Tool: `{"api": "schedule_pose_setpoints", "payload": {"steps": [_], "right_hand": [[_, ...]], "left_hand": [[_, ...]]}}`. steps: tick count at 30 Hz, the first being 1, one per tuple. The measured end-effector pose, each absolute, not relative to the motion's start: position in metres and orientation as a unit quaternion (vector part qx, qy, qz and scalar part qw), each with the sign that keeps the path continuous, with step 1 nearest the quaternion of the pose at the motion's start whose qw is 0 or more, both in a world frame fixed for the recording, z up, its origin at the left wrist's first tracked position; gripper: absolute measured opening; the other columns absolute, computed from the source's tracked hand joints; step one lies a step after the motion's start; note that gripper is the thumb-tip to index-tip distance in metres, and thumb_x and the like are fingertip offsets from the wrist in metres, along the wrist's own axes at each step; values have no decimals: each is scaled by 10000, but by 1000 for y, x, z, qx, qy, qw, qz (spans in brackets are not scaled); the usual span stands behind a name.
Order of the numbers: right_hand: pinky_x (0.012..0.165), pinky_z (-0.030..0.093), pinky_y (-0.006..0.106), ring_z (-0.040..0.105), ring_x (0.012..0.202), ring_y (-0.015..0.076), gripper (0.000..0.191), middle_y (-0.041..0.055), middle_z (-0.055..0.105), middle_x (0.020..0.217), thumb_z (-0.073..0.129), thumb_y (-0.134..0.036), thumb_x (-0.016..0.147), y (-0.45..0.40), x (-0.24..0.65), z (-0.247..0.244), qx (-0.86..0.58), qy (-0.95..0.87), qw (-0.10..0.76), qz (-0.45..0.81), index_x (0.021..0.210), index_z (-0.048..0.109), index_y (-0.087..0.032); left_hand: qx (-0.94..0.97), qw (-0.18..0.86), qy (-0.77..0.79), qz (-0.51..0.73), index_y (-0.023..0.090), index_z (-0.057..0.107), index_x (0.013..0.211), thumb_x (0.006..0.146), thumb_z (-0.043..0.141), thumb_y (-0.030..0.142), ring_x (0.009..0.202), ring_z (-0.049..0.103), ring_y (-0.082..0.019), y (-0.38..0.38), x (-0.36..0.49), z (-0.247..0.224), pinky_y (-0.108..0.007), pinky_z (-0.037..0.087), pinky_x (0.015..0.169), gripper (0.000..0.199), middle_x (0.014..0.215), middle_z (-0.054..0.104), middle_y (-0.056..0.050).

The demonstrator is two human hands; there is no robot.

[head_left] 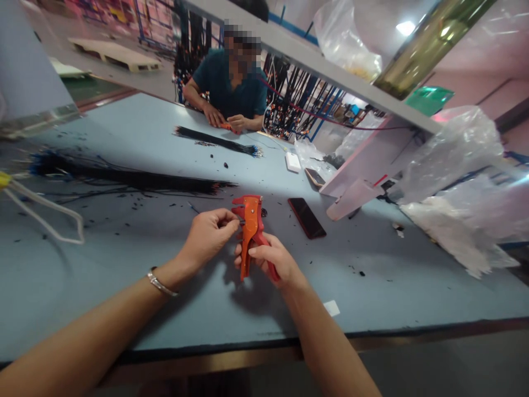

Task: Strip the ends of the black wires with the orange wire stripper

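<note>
- The orange pliers stand nearly upright over the front middle of the table, nose toward the left
- The right hand grasps them, fingers and palm wrapped round both handles
- The left hand pinches what looks like a thin black wire right at the pliers' nose; most of it is hidden
- This one wire seems midway through its turn, not yet clear of the tool
- Beyond lies a long wire bundle, with black scraps near it; some wires are probably done, but how many are left I cannot tell
- To the right lies a phone
- Across the table, by a smaller bundle, a co-worker has both hands at an orange tool
</note>
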State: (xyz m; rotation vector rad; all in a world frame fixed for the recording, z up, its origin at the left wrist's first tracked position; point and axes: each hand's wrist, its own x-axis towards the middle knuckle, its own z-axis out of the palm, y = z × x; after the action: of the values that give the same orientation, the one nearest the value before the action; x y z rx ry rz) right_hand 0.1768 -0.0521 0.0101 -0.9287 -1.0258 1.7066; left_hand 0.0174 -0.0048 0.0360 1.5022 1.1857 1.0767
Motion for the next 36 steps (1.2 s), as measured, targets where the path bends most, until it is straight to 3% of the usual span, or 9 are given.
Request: {"api": "schedule_pose_setpoints", "payload": {"steps": [6,14,19,22,27,31,36], "right_hand": [[610,555,298,649,628,157,240,40,660,818,652,-202,675,-53,174,8,-401,-411,475,667,900,605,-135],[579,526,279,625,623,152,268,24,635,815,625,-239,688,-53,169,9,-441,-447,486,609,940,586,-158],[613,493,277,558,613,145,153,-3,605,732,584,-245,705,-55,173,18,-543,-592,436,405,840,592,-171],[688,500,305,580,673,172,298,15,644,783,544,-217,689,-56,173,18,-580,-667,403,235,975,615,-171],[803,512,358,637,865,243,513,123,678,1032,520,-211,674,-57,171,7,-573,-734,364,31,1179,577,-145],[800,505,376,628,871,263,527,137,674,1038,526,-200,686,-58,171,4,-577,-747,326,-53,1207,567,-129],[817,496,383,614,885,263,521,138,668,1049,530,-204,705,-60,171,4,-571,-753,318,-73,1217,563,-115]], "left_hand": [[667,385,495,402,165,658,621,709,561,260,524,536,-126,-10,18,41,-209,383,531,162,540,630,17],[653,403,499,401,152,709,685,721,568,295,552,573,-138,-10,19,39,-215,406,567,204,589,679,-2],[581,480,484,445,133,719,675,679,660,346,589,554,-143,-7,19,37,-213,405,553,221,622,672,-9],[559,520,454,459,140,737,707,676,712,402,649,589,-162,-6,19,34,-219,435,600,265,688,706,-19],[527,568,416,476,147,741,703,619,781,407,691,629,-187,-5,19,28,-251,496,691,276,705,729,-27],[519,566,419,485,153,716,649,634,755,330,687,626,-177,-6,19,28,-258,506,727,181,670,714,-15],[496,576,413,502,156,700,651,602,757,298,663,611,-164,-7,20,26,-260,503,722,161,665,706,-5]]}}
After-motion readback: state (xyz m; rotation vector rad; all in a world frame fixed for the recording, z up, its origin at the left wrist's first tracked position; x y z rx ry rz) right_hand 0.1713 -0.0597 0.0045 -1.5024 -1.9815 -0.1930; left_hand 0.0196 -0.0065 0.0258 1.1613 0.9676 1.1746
